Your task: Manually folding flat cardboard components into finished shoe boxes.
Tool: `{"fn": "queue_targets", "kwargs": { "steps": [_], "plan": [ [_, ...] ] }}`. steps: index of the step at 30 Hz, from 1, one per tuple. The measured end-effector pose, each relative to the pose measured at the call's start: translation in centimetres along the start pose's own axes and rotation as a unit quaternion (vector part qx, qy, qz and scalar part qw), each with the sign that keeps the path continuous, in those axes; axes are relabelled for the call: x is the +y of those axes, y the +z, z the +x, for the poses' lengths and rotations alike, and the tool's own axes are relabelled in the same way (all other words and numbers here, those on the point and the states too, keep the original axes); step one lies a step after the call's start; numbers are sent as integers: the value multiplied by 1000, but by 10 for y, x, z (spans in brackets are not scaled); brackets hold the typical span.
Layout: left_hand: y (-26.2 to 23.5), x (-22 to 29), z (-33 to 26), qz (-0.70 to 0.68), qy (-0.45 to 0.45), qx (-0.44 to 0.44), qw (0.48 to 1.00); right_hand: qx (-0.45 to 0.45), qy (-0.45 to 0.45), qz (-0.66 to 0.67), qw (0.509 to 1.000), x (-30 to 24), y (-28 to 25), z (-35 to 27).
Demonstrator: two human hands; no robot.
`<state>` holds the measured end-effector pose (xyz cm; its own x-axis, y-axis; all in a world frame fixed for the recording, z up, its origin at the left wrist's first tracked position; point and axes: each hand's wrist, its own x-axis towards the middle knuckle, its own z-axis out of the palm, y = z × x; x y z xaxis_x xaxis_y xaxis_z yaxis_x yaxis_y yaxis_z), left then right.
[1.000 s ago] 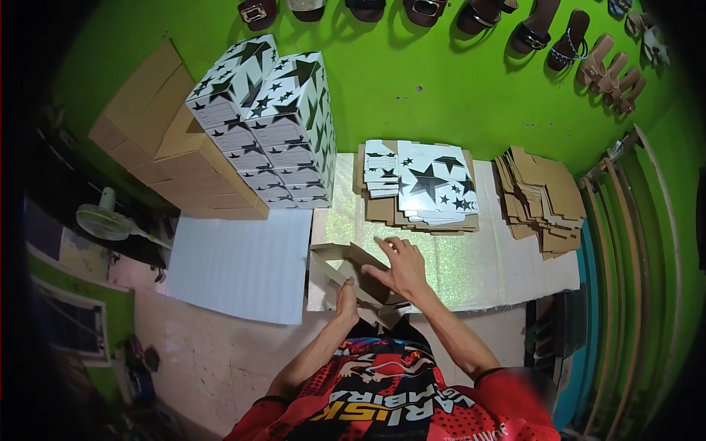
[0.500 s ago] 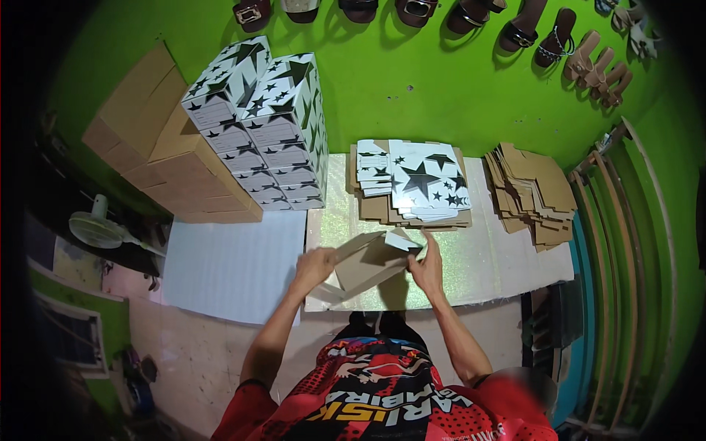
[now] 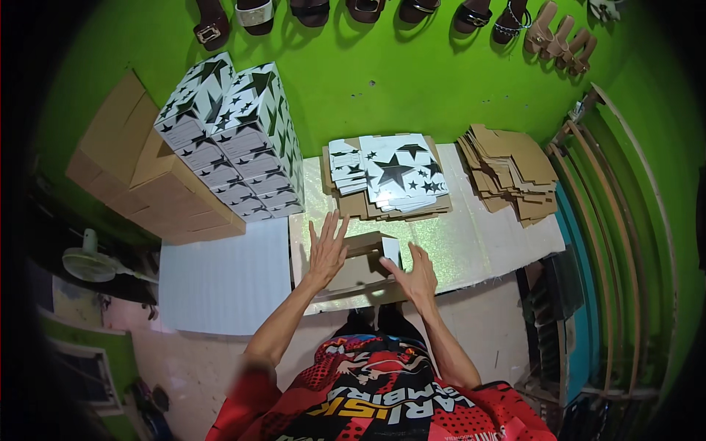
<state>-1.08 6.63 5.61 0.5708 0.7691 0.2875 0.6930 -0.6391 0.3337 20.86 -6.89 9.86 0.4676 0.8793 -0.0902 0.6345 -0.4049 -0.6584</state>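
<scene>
An unlidded cardboard box (image 3: 358, 270), brown inside with a white right end, rests on the table's near part in front of me. My left hand (image 3: 328, 251) lies over its left side, fingers spread out, hiding that end. At the right end, my right hand (image 3: 416, 275) has its thumb close to the box wall and its fingers stretched away from me; whether the thumb touches cannot be told. Just beyond the box lies a stack of flat white cardboard blanks with black stars (image 3: 397, 173), on top of brown ones.
Assembled star-patterned boxes (image 3: 254, 147) are stacked at the left, beside a large brown carton (image 3: 165, 187). Folded brown cardboard sheets (image 3: 511, 173) lie on the right of the table (image 3: 478, 246). Sandals (image 3: 365, 9) hang on the green wall. A fan (image 3: 90, 263) stands far left.
The box has gone from tilted between both hands to resting on the table. My left hand has let go and spread its fingers; the right hand has loosened. The view has shifted slightly right.
</scene>
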Motion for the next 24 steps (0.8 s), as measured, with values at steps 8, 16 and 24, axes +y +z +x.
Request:
{"fn": "queue_targets", "kwargs": {
  "steps": [8, 16, 24],
  "plan": [
    [-23, -17, -20, 60, -22, -47, 997, -21, -99, -103, 990, 16, 26, 75],
    [19, -59, -74, 139, -140, -64, 978, 5, -178, -241, 954, 98, 37, 83],
    [61, -56, -87, -188, -299, -14, 935, -268, -40, 7, 962, 93, 73, 76]
  ]
}}
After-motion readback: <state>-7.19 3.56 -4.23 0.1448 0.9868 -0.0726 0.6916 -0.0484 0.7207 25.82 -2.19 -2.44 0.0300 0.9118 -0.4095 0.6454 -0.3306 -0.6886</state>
